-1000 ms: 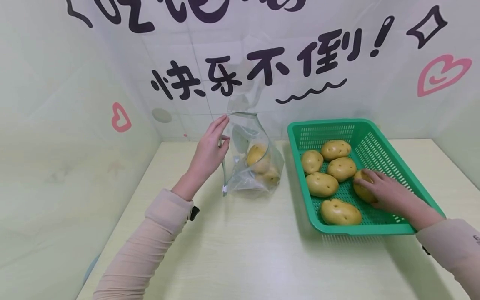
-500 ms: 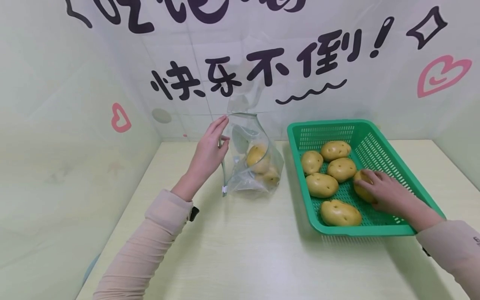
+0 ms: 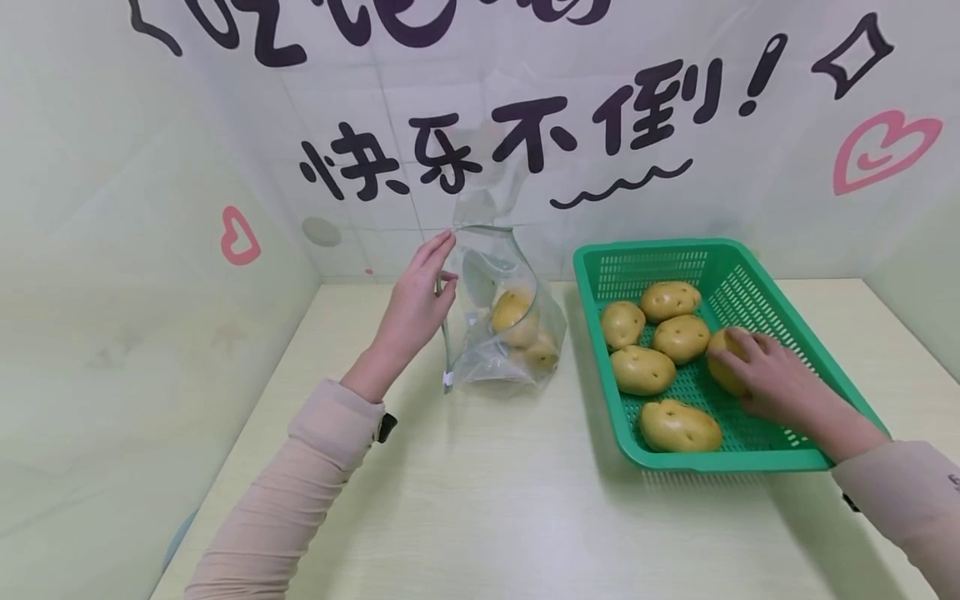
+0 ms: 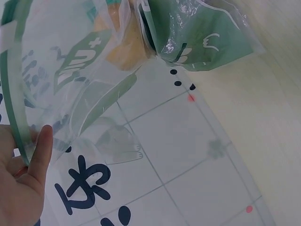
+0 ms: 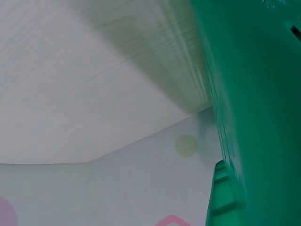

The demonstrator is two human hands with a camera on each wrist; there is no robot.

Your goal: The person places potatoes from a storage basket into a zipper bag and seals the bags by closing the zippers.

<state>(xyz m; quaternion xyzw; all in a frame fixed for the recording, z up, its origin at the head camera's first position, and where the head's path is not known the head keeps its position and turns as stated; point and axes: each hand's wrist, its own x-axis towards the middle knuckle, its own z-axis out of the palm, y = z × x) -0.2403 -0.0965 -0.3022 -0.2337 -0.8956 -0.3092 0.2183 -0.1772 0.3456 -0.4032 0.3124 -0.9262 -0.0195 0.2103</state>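
In the head view a clear zip bag [image 3: 487, 367] with a green rim stands upright, its mouth spread and a couple of potatoes [image 3: 514, 317] inside. My left hand [image 3: 416, 300] pinches the bag's left rim between thumb and fingers; the left wrist view shows the green strip running between the thumb and fingers of this hand [image 4: 30, 174]. To the right, my right hand [image 3: 783, 383] grips a potato [image 3: 722, 367] from above, inside the green basket [image 3: 630, 450]. Its palm side is hidden, and the right wrist view shows only the basket wall [image 5: 254, 122], no hand.
Several other potatoes [image 3: 681, 427] lie in the basket, mostly along its left side. The pale tabletop [image 3: 480, 500] extends in front of bag and basket. Behind them rises a white printed backdrop [image 3: 465, 100] with black lettering.
The right hand's grip has shifted slightly, and the potato under it has moved a little toward the far side of the basket. My left hand and the bag have stayed put.
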